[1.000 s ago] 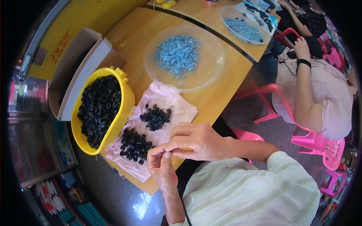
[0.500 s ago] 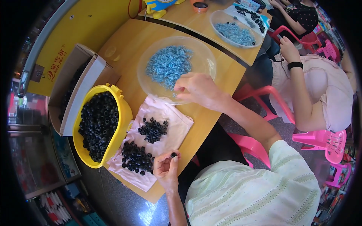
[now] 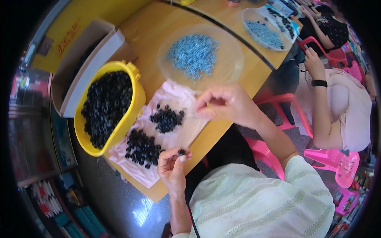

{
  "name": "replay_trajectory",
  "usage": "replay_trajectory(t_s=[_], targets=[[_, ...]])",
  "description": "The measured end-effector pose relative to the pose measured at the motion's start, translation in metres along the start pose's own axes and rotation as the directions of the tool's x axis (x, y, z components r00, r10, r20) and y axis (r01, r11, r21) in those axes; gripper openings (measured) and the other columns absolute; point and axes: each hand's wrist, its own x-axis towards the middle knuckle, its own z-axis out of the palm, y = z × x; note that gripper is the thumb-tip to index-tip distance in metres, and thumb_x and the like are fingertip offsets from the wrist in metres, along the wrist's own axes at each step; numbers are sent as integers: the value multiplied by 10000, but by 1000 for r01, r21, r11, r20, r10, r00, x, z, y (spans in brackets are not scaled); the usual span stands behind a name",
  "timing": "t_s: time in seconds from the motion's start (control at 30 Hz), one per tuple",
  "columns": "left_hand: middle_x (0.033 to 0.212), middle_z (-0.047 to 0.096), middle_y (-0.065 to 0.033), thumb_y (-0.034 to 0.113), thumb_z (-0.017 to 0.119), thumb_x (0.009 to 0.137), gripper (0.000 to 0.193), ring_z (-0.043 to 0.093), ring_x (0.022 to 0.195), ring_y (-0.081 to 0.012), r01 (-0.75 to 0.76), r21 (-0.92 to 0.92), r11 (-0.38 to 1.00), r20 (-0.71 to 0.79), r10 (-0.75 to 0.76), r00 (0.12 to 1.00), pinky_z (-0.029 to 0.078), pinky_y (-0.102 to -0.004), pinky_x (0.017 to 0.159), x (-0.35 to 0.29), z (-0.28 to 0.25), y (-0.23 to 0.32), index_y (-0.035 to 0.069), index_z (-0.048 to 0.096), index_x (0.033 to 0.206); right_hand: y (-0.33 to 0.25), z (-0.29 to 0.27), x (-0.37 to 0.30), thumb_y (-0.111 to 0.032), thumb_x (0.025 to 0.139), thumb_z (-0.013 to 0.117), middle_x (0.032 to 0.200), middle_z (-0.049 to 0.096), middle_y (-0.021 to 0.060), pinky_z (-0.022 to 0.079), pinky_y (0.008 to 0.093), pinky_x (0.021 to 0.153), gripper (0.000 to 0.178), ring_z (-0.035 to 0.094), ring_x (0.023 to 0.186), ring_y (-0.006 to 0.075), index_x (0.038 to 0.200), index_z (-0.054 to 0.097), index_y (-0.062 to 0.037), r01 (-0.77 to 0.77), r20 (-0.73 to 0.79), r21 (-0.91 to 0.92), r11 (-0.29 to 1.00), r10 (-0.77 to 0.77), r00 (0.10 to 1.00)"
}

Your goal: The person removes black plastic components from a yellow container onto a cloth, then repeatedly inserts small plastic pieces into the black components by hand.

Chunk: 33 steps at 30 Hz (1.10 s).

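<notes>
We've got one small black ring (image 3: 181,152) pinched in our left hand (image 3: 171,168), while our right hand (image 3: 225,106) pinches something tiny, can't tell what, by the blue screw pile (image 3: 194,53). Two black heaps (image 3: 152,135) lie between the hands, plus a yellow tub (image 3: 107,107) brimming beyond, so plenty is left, we reckon.

Right hand (image 3: 228,105) back from dish (image 3: 232,65).
</notes>
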Motion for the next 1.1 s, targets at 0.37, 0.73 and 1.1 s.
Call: replay_trajectory(t_s=[0.37,0.73,1.1], targets=[[991,620,-120,-79,642,827,234,638,844,-175,0,-97,995,53,5,999,545,-288,771,-13,7,22,-57,594,1055,-4,48,-31,-82,716,785,795,675,27,472,295,596,173,625,714,185,849,676,-65,451,164,-174,875,-426,890],[960,628,-94,-35,645,843,218,632,817,-162,122,-140,983,37,-117,992,541,-281,753,-15,6,18,-48,612,1058,8,59,-43,-114,701,775,777,630,15,490,289,556,230,597,660,166,914,692,-87,531,153,-380,757,-515,844],[928,667,-110,-8,645,855,194,641,803,-164,187,-159,969,26,-185,982,536,-294,762,8,-8,0,-27,606,1045,41,54,-24,-45,799,692,798,629,82,492,324,596,269,620,680,224,1066,664,-39,371,60,-356,858,-375,925]])
